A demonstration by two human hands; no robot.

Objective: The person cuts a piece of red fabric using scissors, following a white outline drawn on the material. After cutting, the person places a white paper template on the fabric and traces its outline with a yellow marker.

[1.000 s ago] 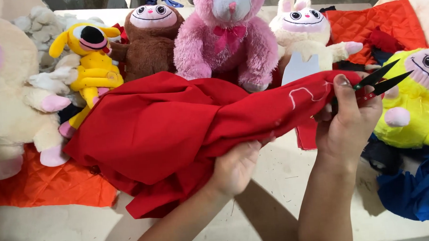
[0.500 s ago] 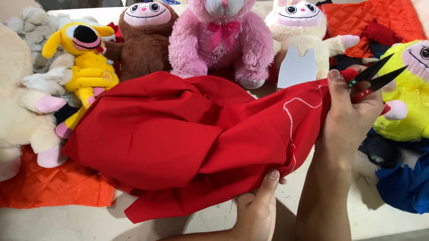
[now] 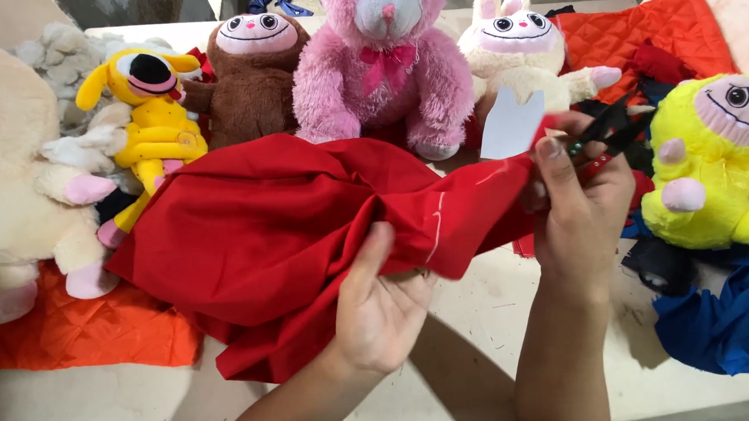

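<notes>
A large piece of red cloth (image 3: 273, 224) with a white chalk line lies bunched on the pale table (image 3: 500, 323). My left hand (image 3: 379, 300) grips its lower fold from beneath, thumb up against the cloth. My right hand (image 3: 581, 200) holds black scissors (image 3: 614, 130) at the cloth's right end, blades pointing right. A white paper pattern piece (image 3: 511, 125) stands just behind that hand.
Plush toys line the back: a yellow dog (image 3: 152, 120), a brown one (image 3: 252, 76), a pink bear (image 3: 388, 60), a cream rabbit (image 3: 516, 54), a yellow one (image 3: 718, 163) at right, a cream one (image 3: 5, 178) at left. Orange quilted fabric (image 3: 73, 329) and blue cloth (image 3: 730, 320) lie nearby.
My left hand has slid up under the red cloth and gripped its fold. The cloth's right end has been pulled up toward the scissors.
</notes>
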